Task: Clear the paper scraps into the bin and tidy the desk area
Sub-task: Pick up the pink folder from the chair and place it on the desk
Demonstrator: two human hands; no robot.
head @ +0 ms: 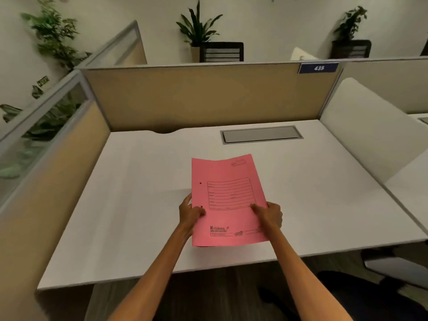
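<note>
Head view: the pink folder (228, 200) lies between both hands, long axis running near to far on the desk (115, 205). The left hand (191, 213) pinches its left edge, the right hand (269, 215) its right, equally near.

A pink folder (228, 200) printed with black ruled lines lies on a white desk (129, 205). Tan partitions (208, 98) have grey frames. A blue tag (319, 68) shows white numbers.

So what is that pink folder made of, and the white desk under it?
The flat pink folder looks like thin matte card: it bends slightly at its far edge and has printed lines. The white rectangular desk seems to be smooth laminate over board, with a faint sheen, though I cannot be sure.
</note>
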